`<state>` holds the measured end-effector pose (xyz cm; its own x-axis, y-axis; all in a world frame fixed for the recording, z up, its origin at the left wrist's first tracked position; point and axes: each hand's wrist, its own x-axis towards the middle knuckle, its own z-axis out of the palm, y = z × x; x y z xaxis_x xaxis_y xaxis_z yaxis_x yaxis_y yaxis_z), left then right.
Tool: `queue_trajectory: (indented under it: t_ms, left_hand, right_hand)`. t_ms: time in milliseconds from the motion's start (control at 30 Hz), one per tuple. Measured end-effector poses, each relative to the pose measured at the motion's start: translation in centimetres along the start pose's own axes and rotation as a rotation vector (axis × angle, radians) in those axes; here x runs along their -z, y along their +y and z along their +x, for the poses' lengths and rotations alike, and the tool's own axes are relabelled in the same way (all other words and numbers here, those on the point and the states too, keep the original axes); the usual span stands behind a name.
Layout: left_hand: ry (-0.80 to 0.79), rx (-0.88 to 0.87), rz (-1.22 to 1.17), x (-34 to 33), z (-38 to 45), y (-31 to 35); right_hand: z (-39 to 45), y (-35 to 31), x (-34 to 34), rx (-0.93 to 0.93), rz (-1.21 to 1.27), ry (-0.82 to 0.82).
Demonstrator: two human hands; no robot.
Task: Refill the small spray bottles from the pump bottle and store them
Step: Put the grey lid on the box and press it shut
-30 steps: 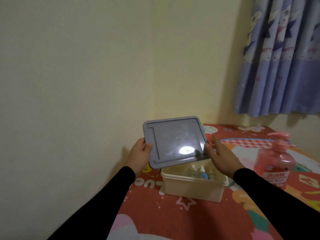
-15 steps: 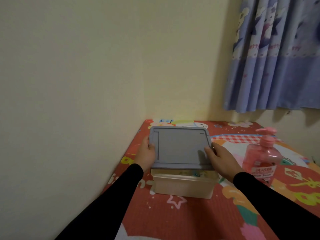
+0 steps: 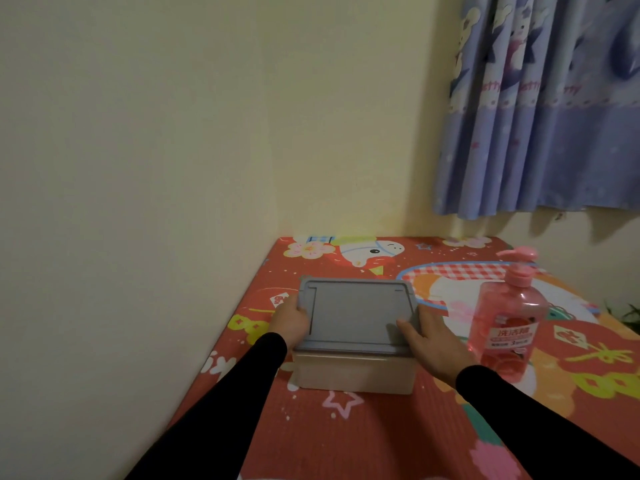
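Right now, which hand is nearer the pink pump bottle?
The right hand: it grips the gray lid's right edge, beside the pink pump bottle. The left hand grips the lid's left edge, across the box.

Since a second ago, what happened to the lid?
Both hands, left hand and right hand, brought the grey lid down from a raised tilt until it lies flat on the box, hiding the little bottles. They still grip its sides. The pump bottle stayed put.
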<state>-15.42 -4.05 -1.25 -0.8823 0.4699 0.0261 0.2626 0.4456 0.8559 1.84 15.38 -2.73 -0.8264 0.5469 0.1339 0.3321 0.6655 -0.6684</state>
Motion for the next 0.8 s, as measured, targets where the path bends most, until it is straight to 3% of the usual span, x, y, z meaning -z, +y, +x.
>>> queue_trajectory:
  t_ms: [433,667,800]
  left_hand:
    - [-0.021,0.011,0.070,-0.6,0.0,-0.3]
    - [0.033,-0.021,0.374,-1.0,0.5,-0.5]
    - [0.063,-0.178,0.589,-1.0,1.6,-0.7]
  right_hand:
    - [0.4,0.6,-0.9,-0.033,-0.023,-0.042]
    - [1.0,0.8,-1.0,-0.089,-0.089,-0.089]
    - [1.8,0.2,0.0,0.027,-0.196,-0.023]
